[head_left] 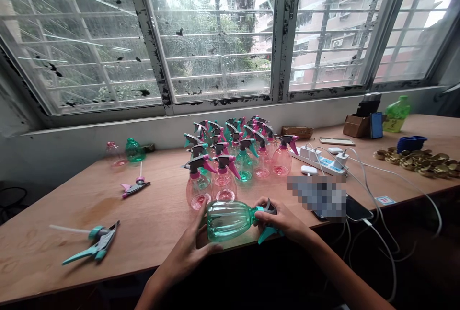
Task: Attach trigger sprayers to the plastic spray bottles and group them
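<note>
Green spray bottle is lying on its side at 6 o'clock on the wooden table, right by the near edge. The left hand is cupping its round bottom, with the fingers wrapping around the plastic. The right hand is grabbing the spray head at the neck, fingers closing tight on it, and the teal trigger is poking down and out. It looks like the head is being twisted onto the neck. To do it well, I think the left hand should be holding the bottle steady while only the right hand is turning. The head should be sitting straight, so it is not going on crooked. Squeezing too hard could be denting the thin plastic. At 12 o'clock a bunch of finished bottles is standing very near, so elbows and fingers should be moving small, not bumping them. At 9 o'clock a loose teal head is lying well apart. At 2 o'clock a power strip is trailing white cables.
</note>
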`<state>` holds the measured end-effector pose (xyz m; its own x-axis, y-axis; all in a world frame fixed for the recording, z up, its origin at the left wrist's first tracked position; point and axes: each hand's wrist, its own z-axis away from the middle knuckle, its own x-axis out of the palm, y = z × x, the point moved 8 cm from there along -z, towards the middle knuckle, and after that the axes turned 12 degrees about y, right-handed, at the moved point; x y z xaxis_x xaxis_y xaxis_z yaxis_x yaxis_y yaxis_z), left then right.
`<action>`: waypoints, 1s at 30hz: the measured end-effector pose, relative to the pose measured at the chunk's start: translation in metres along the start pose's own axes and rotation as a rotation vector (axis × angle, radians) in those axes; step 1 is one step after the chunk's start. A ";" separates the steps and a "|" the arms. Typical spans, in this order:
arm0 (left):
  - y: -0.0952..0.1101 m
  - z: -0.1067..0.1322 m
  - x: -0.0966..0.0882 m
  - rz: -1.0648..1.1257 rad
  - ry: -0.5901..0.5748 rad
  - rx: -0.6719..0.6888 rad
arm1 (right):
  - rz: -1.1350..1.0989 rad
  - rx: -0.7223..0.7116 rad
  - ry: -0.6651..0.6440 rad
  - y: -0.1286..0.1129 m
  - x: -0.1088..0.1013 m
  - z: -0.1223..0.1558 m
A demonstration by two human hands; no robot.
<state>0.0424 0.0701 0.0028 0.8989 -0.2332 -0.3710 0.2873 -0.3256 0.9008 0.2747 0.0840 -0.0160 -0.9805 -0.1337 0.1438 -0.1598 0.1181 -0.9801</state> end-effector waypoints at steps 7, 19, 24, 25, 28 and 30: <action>-0.001 0.000 0.000 -0.067 0.023 0.041 | 0.013 -0.002 0.008 0.000 -0.001 0.000; 0.004 -0.003 -0.006 -0.088 0.045 0.051 | 0.037 -0.012 0.007 0.002 -0.002 -0.001; 0.001 -0.004 -0.008 -0.132 0.078 0.074 | 0.025 -0.010 0.006 0.001 -0.001 0.000; 0.001 -0.003 -0.007 -0.143 0.084 0.082 | 0.022 -0.009 0.003 0.001 -0.001 0.000; 0.005 -0.002 -0.003 -0.094 0.070 0.101 | 0.023 -0.007 0.000 0.003 -0.001 -0.001; 0.006 -0.001 -0.001 -0.023 0.049 0.077 | 0.031 -0.009 0.003 0.005 -0.002 -0.002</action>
<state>0.0438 0.0689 0.0085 0.9078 -0.1805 -0.3785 0.2837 -0.4003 0.8714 0.2759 0.0867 -0.0209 -0.9854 -0.1266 0.1136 -0.1301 0.1307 -0.9829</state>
